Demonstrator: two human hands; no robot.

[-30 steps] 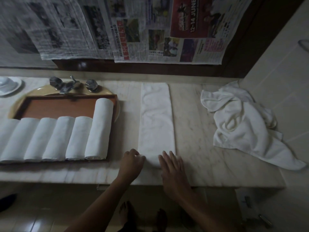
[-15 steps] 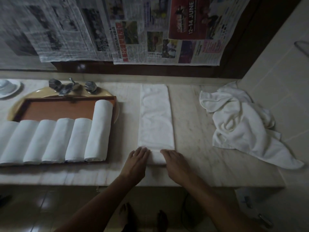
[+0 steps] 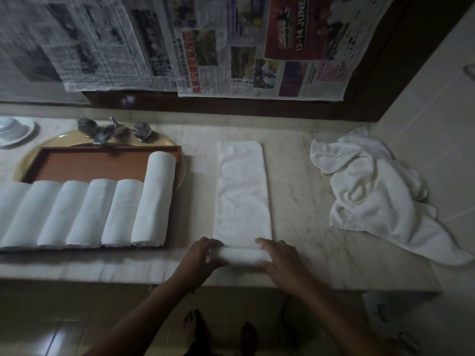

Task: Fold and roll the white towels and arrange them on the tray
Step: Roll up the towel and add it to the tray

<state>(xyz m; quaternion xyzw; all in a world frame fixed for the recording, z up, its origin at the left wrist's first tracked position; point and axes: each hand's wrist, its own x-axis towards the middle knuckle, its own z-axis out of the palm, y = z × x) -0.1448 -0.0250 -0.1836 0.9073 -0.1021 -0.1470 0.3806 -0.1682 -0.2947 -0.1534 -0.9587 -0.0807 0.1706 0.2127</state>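
Observation:
A white towel [image 3: 241, 191], folded into a long narrow strip, lies on the marble counter and runs away from me. Its near end is turned up into a small roll [image 3: 237, 255]. My left hand [image 3: 203, 255] grips the roll's left end and my right hand [image 3: 279, 258] grips its right end, fingers curled over the top. To the left, a brown wooden tray [image 3: 84, 165] holds several rolled white towels [image 3: 102, 211] side by side; the rightmost roll [image 3: 154, 199] is longer than the others.
A heap of crumpled white towels [image 3: 372, 194] lies at the counter's right end by the tiled wall. The tray sits over a yellow basin [image 3: 51, 138] with a chrome tap [image 3: 113, 129]. A white dish [image 3: 12, 131] stands far left. Newspapers [image 3: 205, 47] hang behind.
Both hands, which lay at the strip's near end, have turned that end over and pushed it away from me, forming a small roll. The flat part of the strip is shorter.

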